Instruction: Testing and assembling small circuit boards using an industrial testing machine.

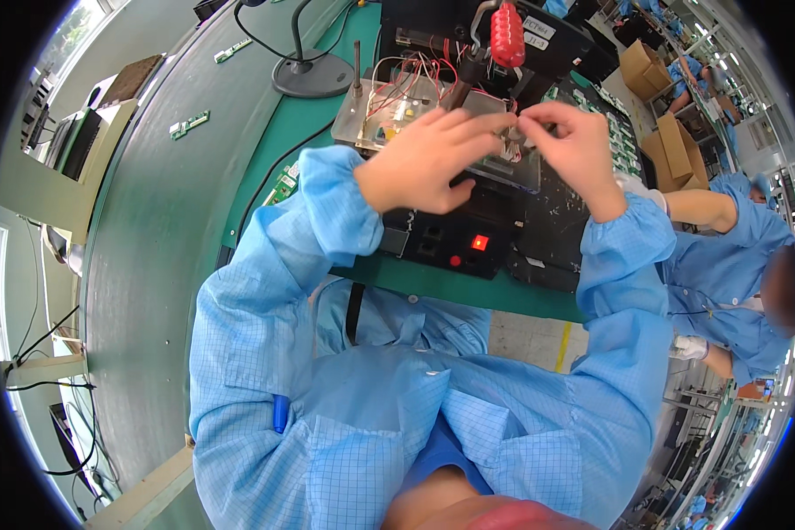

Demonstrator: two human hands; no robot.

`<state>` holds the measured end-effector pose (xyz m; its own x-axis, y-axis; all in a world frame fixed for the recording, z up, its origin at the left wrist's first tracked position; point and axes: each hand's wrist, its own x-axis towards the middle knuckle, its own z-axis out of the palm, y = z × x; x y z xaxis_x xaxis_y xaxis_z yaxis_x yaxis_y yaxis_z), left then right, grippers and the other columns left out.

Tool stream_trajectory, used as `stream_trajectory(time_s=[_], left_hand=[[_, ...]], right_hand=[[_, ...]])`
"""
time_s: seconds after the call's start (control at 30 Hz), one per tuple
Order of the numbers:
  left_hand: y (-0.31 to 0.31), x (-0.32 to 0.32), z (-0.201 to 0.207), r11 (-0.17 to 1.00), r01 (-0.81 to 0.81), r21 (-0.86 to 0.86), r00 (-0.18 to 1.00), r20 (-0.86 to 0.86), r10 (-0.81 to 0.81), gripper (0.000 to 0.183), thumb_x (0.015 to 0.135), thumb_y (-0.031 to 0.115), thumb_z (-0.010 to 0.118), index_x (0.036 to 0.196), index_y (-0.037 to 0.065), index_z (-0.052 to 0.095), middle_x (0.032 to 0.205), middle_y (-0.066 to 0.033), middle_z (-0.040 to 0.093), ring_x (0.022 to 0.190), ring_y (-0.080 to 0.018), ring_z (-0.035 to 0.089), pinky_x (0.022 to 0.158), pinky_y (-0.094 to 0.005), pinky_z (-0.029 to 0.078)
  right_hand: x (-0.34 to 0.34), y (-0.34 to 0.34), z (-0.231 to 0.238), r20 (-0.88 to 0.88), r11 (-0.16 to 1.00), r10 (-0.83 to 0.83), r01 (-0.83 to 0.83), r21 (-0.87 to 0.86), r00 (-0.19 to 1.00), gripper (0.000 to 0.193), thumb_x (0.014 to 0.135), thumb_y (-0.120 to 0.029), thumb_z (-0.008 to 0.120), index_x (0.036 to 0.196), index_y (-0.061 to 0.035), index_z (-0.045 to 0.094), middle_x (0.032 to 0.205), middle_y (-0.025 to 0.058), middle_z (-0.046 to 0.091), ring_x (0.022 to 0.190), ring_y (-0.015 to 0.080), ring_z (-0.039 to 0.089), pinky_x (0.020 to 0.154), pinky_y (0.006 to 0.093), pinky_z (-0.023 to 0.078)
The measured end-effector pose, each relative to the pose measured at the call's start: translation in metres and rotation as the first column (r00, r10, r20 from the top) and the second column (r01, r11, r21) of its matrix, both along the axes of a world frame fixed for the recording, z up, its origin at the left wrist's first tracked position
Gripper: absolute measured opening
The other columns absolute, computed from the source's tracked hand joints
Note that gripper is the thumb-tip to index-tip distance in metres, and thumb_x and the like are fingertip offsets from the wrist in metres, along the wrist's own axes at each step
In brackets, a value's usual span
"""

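Note:
Both of my hands are over a test fixture (349, 124) with a clear plate and many red and white wires. My left hand (433, 159) reaches across it with the fingers stretched out and the thumb apart. Its index fingertip meets the fingertips of my right hand (576, 148), whose thumb and index finger are pinched together. Anything between them is too small to make out. Just beyond the fingertips rises a toggle clamp with a red ribbed handle (507, 35). On the dark box in front, a red switch (480, 242) is lit.
Green circuit boards (625, 150) lie in rows on the right, and a loose board (190, 125) lies on the left bench. A round black stand base (314, 75) is at the back left. A co-worker's sleeve (729, 252) is close on my right, near cardboard boxes (676, 155).

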<state>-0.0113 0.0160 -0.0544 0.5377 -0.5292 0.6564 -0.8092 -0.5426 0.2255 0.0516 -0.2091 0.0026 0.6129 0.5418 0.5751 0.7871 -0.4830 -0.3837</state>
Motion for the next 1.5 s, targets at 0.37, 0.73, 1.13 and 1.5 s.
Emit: stream_trajectory(time_s=[0.37,0.73,1.13,1.5], left_hand=[[-0.072,-0.047,-0.008,0.913,-0.374,0.16,0.927,0.043,0.372,0.029,0.077,0.021,0.069,0.1,0.005,0.061,0.133,-0.0274,0.054,0.083,-0.021,0.063,0.074,-0.0341,0.05],[-0.09,-0.045,-0.01,0.882,-0.44,0.17,0.889,-0.054,0.454,0.021,0.079,0.016,0.064,0.096,0.005,0.057,0.132,-0.0412,0.05,0.05,-0.0191,0.061,0.047,-0.0322,0.047],[-0.093,-0.048,-0.012,0.855,-0.486,0.18,0.867,-0.026,0.498,0.019,0.082,0.015,0.062,0.096,0.005,0.056,0.136,-0.0428,0.048,0.051,-0.0203,0.063,0.048,-0.0322,0.048],[-0.091,-0.044,-0.016,0.865,-0.471,0.175,0.878,0.002,0.478,0.021,0.083,0.015,0.061,0.099,0.005,0.054,0.135,-0.0448,0.046,0.05,-0.0189,0.062,0.047,-0.0312,0.047]], right_hand=[[0.008,0.035,0.029,-0.197,0.863,0.028,-0.123,-0.49,0.98,0.015,0.08,-0.015,0.076,0.088,-0.0031,0.077,0.074,0.0149,0.071,0.068,0.0299,0.07,0.062,0.0368,0.055],[0.027,0.05,0.035,-0.119,0.693,0.215,-0.237,-0.68,0.969,0.01,0.076,-0.008,0.072,0.081,0.0,0.074,0.073,0.0179,0.069,0.069,0.0327,0.069,0.065,0.0386,0.055],[0.024,0.053,0.04,-0.177,0.677,0.113,-0.206,-0.707,0.978,0.01,0.077,-0.01,0.073,0.082,-0.0015,0.075,0.073,0.0164,0.07,0.07,0.0305,0.069,0.067,0.0382,0.055],[0.023,0.054,0.035,-0.127,0.696,0.126,-0.179,-0.695,0.984,0.009,0.077,-0.012,0.074,0.081,-0.0037,0.076,0.07,0.0138,0.069,0.066,0.0308,0.068,0.064,0.0391,0.055]])
